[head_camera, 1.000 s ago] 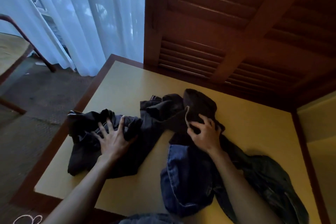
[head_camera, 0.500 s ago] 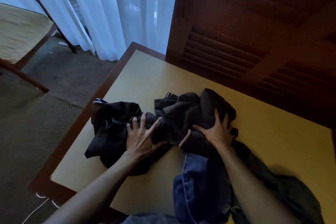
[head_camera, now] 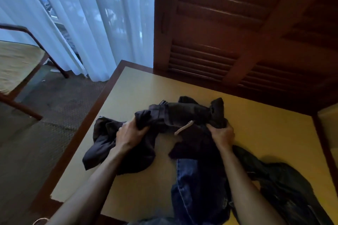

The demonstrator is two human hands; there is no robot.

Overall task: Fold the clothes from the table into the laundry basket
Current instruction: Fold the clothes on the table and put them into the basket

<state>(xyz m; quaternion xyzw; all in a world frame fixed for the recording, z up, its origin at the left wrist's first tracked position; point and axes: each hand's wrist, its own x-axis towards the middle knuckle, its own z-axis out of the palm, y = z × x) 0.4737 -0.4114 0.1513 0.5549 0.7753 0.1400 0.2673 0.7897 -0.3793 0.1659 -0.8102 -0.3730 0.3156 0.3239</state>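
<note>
A crumpled black garment (head_camera: pixel 182 113) lies across the middle of the yellow table (head_camera: pixel 265 126). My left hand (head_camera: pixel 130 134) is closed on its left bunch, and my right hand (head_camera: pixel 222 132) is closed on its right end. The part between my hands is raised a little off the table. Its left portion (head_camera: pixel 102 142) droops toward the table's left edge. Blue jeans (head_camera: pixel 195 188) lie under my right forearm at the near edge. Another dark garment (head_camera: pixel 285 188) lies at the near right. No laundry basket is in view.
A louvred wooden door (head_camera: pixel 237 33) stands right behind the table. White curtains (head_camera: pixel 91 23) hang at the back left. A wooden chair (head_camera: pixel 16 65) stands on the carpet at the left.
Both hands went from resting flat and spread on the black garment to gripping it in fists, and its middle has been bunched and lifted slightly. The camera view has shifted left.
</note>
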